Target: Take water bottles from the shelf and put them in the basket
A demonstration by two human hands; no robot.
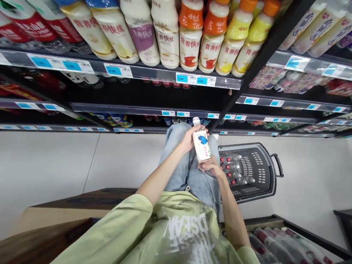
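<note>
Above my lap I hold a clear plastic water bottle (202, 145) between both hands, tilted, its white label with a blue leaf-like picture facing up. My left hand (189, 139) wraps the bottle's upper part near the pinkish cap. Under its base, my right hand (212, 166) has its fingers closed round the lower end; some fingers are hidden behind the bottle. Beside my right forearm, a dark grey shopping basket (266, 172) stands on the floor with several small clear bottles (233, 169) with red caps lying in it.
Ahead is a shelf with milk-drink bottles (190, 34) in several colours over a price rail (157, 74). White packages (326, 28) fill the shelf to the right. Behind me at right, bottle packs (280, 249) sit on a rack, and a wooden stand (54, 220) is at left.
</note>
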